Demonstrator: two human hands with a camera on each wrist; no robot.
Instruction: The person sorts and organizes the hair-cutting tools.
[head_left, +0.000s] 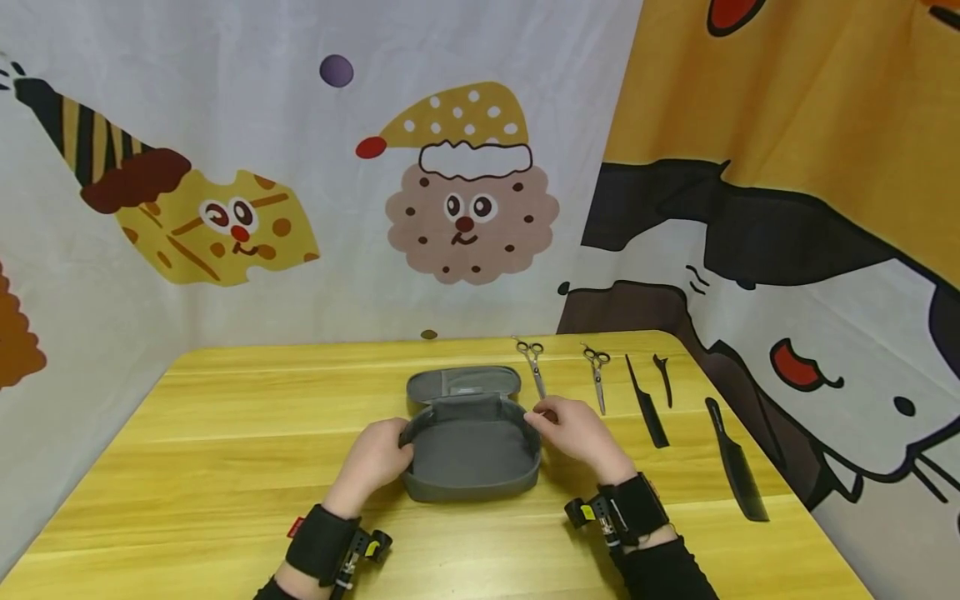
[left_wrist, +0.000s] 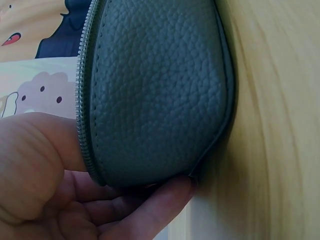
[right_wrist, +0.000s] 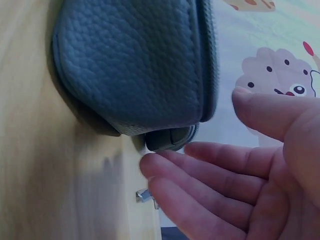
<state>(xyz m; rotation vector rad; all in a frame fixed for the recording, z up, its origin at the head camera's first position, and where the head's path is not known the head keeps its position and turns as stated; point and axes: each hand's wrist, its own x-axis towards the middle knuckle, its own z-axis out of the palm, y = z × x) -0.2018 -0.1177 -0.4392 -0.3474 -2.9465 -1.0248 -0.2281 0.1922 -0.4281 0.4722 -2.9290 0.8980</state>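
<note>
A grey zippered case [head_left: 472,490] with pebbled sides stands unzipped on the table, its lid [head_left: 423,385] folded back toward the far side. Inside, the bare grey lining shows. My left hand [head_left: 372,457] grips the left wall, thumb over the zipper rim and fingers against the outside, as the left wrist view shows. At the far right corner of the case is my right hand [head_left: 581,435]. In the right wrist view its thumb and fingers are spread apart beside the case's leathery side [right_wrist: 130,60], with nothing between them.
Right of the case lie a pair of scissors [head_left: 534,367], another pair [head_left: 597,379], a black tail comb [head_left: 648,412], a small black clip-like piece [head_left: 663,379] and a larger black comb [head_left: 738,471]. A cartoon-printed curtain [head_left: 255,317] hangs behind the wooden table [head_left: 225,483].
</note>
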